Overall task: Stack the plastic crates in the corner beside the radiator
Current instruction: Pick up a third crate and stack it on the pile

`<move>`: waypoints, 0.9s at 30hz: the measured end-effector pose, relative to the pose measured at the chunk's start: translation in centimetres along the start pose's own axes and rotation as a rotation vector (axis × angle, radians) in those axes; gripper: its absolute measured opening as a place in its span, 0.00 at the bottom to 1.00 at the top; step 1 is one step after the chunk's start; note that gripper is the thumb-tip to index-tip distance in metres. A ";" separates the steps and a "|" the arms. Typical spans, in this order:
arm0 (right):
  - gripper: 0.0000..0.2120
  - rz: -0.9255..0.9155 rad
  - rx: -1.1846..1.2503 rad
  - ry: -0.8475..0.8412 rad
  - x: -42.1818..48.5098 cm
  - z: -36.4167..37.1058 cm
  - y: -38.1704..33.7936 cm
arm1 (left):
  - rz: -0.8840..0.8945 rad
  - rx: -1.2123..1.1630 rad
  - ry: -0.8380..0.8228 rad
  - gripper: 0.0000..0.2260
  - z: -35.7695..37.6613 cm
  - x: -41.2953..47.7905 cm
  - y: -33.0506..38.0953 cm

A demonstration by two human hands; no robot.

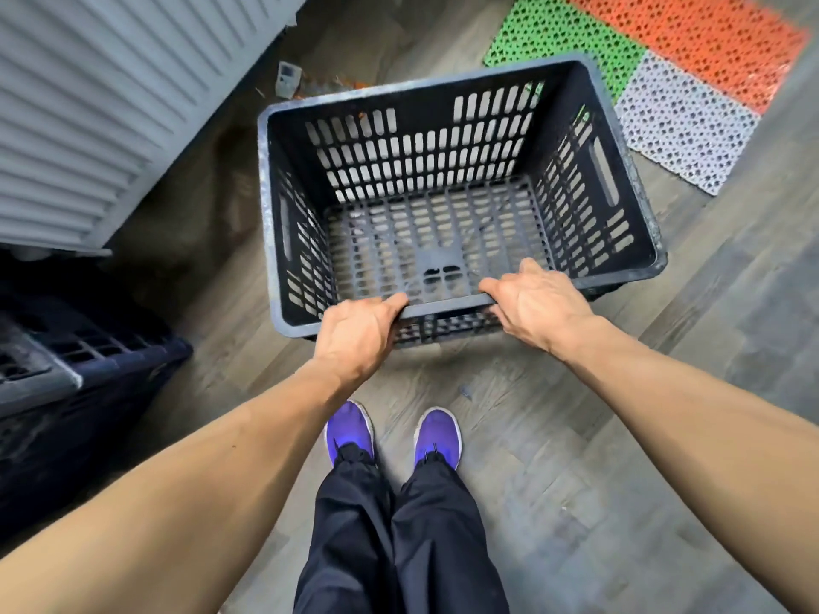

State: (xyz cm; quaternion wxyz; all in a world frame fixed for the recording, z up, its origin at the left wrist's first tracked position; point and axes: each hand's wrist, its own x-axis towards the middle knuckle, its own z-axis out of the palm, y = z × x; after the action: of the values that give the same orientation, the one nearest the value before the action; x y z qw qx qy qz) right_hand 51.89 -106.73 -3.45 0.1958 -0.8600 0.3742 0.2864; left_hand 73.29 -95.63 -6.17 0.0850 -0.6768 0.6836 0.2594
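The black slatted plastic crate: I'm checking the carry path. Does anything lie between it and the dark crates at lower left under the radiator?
Nothing visible does. Between the black slatted plastic crate, gripped by both hands, and the dark crates lies only bare wood-look floor.

Lighting even and fairly bright, diffuse, no single source evident. Soft shadow under the crate (461, 206) on the floor (664, 392); no glare. Lower-left corner dim, the dark crates (66, 370) there poorly resolved. Strong wide-angle distortion: radiator (111, 104) fins bow, forearms stretch toward the edges. Mild blur at the top margin, mats (664, 73) slightly soft
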 end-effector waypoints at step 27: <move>0.13 -0.153 -0.097 0.182 -20.0 -13.8 -10.1 | 0.041 0.020 0.033 0.18 -17.9 -20.6 3.2</move>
State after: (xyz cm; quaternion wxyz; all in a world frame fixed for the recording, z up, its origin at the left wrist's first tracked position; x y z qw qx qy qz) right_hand 53.15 -97.23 21.02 0.1404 -0.9169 0.3096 0.2090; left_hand 75.85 -86.02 19.49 0.0751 -0.6661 0.7011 0.2433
